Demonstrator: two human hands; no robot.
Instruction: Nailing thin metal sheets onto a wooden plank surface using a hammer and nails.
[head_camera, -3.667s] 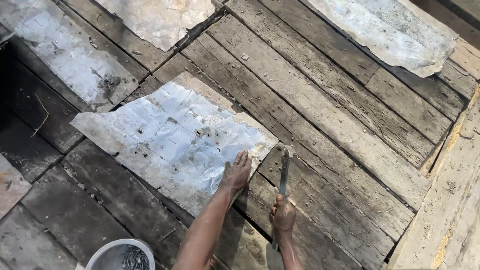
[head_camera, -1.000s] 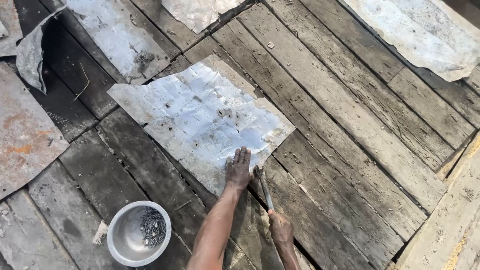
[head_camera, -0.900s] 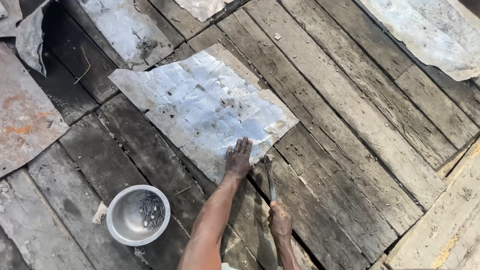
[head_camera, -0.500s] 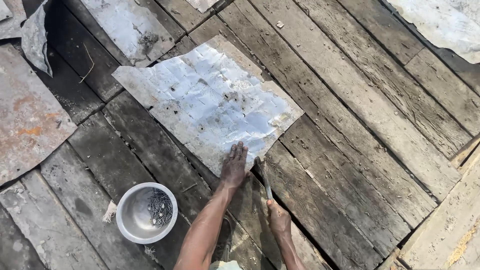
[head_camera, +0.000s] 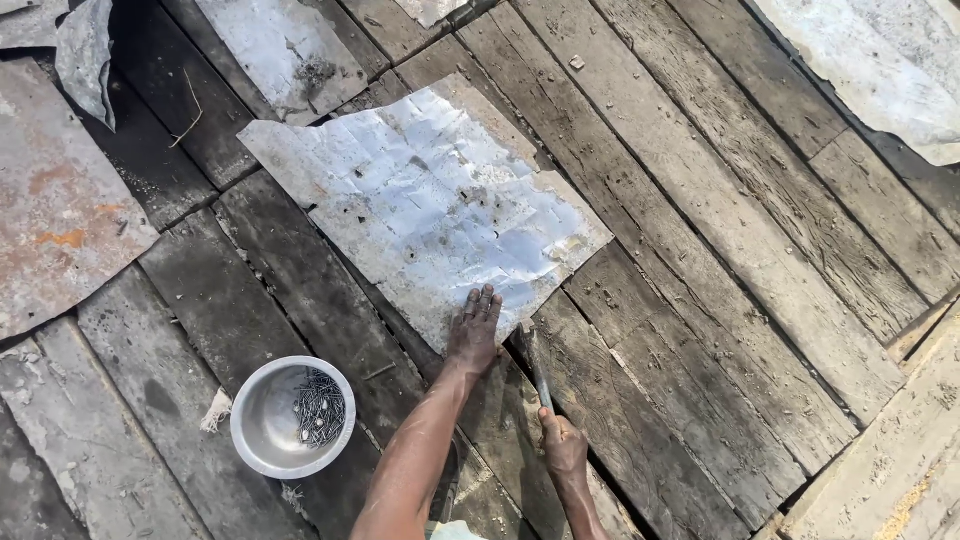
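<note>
pressing: left hand lies flat, fingers spread apart, on the near edge of the sheet.
gripping: right hand is clamped around the handle of the hammer; head rests low, just beside the left hand's fingertips.
sheet position: crumpled metal sheet lies flat across the planks, its near corner under the left palm.
bowl: metal bowl with nails stands on the planks left of the left forearm, apart from the sheet.
risk, fingers: hammer head is close to the left fingers; a glancing blow would likely strike them.
risk, sheet: sheet edges look ragged; a palm sliding along the edge could be cut.
risk, shift: only one corner is held; a blow may let the far side creep or buckle.
risk, bowl: bowl sits near the elbow; a backward swing could tip it and scatter nails into the plank gaps.
hidden, nail: no nail can be made out under the hammer head; possibly one is there, too small to tell.
hidden, hammer: head shape is blurred and dark against the wood.
cut off: both arms leave the bottom edge; other sheets are cropped at the frame edges.
</note>
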